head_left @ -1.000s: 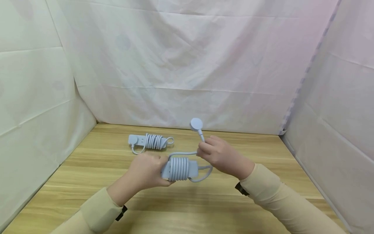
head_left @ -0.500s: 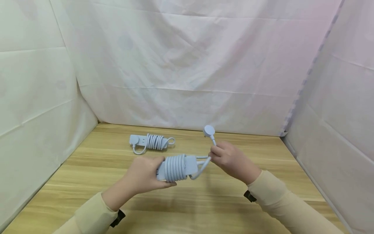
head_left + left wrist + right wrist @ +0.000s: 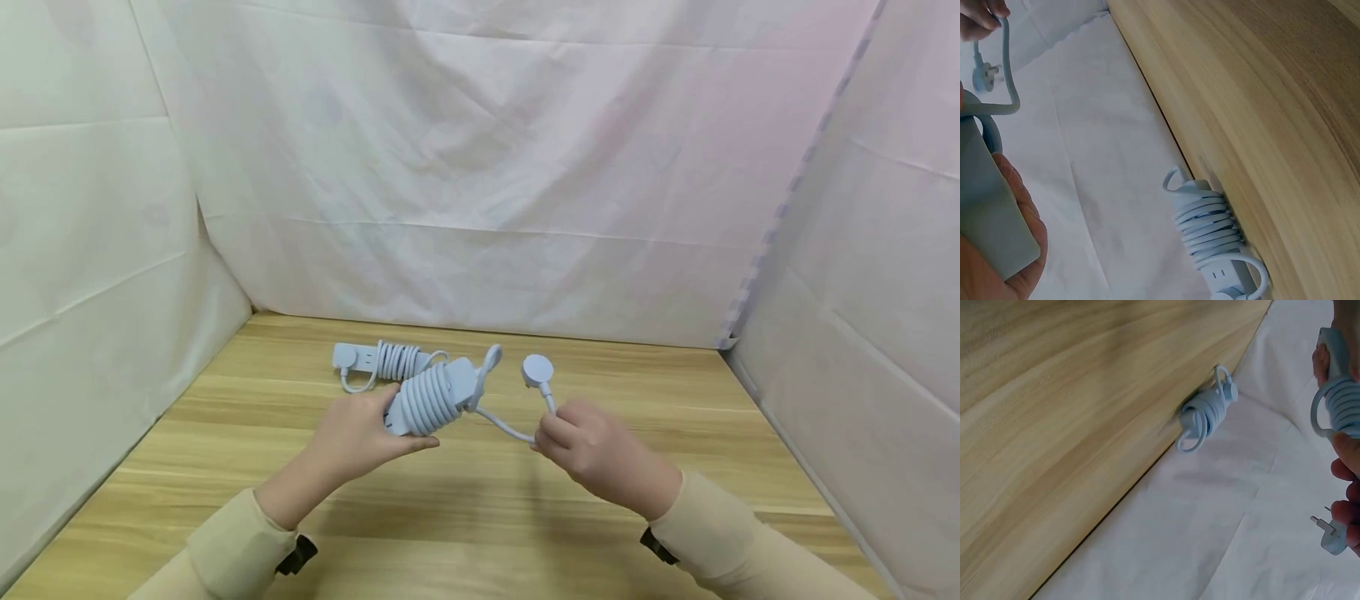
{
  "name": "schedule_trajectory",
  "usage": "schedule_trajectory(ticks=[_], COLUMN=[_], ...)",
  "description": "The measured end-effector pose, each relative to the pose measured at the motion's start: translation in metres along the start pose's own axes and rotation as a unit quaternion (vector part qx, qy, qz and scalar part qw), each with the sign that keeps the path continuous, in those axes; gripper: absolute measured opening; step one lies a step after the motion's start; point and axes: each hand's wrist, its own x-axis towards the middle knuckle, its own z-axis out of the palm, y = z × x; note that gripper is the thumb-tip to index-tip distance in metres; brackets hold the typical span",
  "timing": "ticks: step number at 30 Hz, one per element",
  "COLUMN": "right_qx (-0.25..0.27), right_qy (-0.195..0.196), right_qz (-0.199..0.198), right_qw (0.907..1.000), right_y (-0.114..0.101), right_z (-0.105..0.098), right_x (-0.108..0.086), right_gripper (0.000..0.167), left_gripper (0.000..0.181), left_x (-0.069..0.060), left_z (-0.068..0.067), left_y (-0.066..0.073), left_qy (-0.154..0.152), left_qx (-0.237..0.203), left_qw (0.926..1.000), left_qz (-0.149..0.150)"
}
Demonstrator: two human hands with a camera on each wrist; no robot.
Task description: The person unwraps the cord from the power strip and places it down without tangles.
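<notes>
A white power strip (image 3: 429,402) with its cord wound round the middle is held above the table by my left hand (image 3: 352,437), gripping its near left end. A cord loop (image 3: 491,360) sticks up from the strip's far end. From that end a length of cord (image 3: 504,427) runs to my right hand (image 3: 600,454), whose fingers pinch it just below the plug. The round plug (image 3: 537,370) points up above those fingers; its metal prongs (image 3: 1319,522) show in the right wrist view. In the left wrist view, the strip's bare end (image 3: 997,206) lies across my left palm.
A second power strip (image 3: 365,358), its cord wrapped and its plug seated in a socket, lies towards the back left of the wooden table (image 3: 637,392). White cloth (image 3: 480,167) hangs behind and at both sides.
The held strip has tilted, its right end rising, and shifted slightly left. My right hand has moved right and down with the plug, and the cord between the hands has swung lower.
</notes>
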Motion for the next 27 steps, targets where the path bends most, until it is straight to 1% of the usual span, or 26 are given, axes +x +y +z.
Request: schedule_trajectory(ticks=[2, 5, 12, 16, 20, 24, 27], right_qx=[0.001, -0.001, 0.006, 0.005, 0.001, 0.005, 0.005], right_qy=[0.0, 0.0, -0.001, 0.01, 0.031, 0.055, 0.073], right_qz=[-0.01, -0.023, -0.024, -0.026, -0.033, -0.034, -0.026], right_qw=[1.0, 0.9997, 0.9997, 0.9996, 0.999, 0.9979, 0.997], right_y=[-0.003, -0.007, -0.012, -0.013, -0.012, -0.011, -0.008], right_z=[-0.004, -0.009, -0.021, -0.027, -0.032, -0.039, -0.046], right_x=[0.002, 0.005, 0.01, 0.013, 0.018, 0.022, 0.026], right_gripper=[0.035, 0.033, 0.031, 0.03, 0.029, 0.028, 0.027], left_gripper=[0.059, 0.06, 0.062, 0.065, 0.068, 0.065, 0.062], left_x=[0.0, 0.001, 0.004, 0.005, 0.006, 0.005, 0.002], left_z=[0.0, 0.0, 0.003, 0.004, 0.005, 0.005, 0.005], left_y=[-0.001, -0.002, -0.007, -0.013, -0.019, -0.023, -0.024], left_qy=[-0.011, -0.023, -0.045, -0.055, -0.06, -0.056, -0.051], left_qx=[-0.011, -0.019, -0.019, -0.002, 0.023, 0.035, 0.045], left_qw=[0.9996, 0.9985, 0.9961, 0.9947, 0.9935, 0.9939, 0.9945], left_qz=[-0.022, -0.047, -0.073, -0.087, -0.094, -0.089, -0.08])
